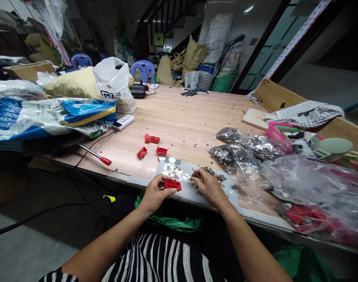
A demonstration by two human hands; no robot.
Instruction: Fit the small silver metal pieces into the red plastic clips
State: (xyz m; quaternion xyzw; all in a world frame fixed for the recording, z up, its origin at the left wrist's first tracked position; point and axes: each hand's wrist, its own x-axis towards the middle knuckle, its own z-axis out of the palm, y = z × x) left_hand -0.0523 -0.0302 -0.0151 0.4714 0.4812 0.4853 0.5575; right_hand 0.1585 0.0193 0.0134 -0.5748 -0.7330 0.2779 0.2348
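Note:
Near the table's front edge, my left hand holds a red plastic housing between thumb and fingers. My right hand is closed round a thin tool with a yellow part, its tip pointing up and left. Between the hands, small silvery metal pieces lie in a pile on a grey mat. Darker metal pieces are heaped just behind my right hand. Several more red housings rest on the table behind and left of my left hand.
Clear bags of metal parts and a pink basket crowd the right side of the wooden table. At left are plastic sacks, a white device and a red-handled lever. A green bag hangs below the front edge.

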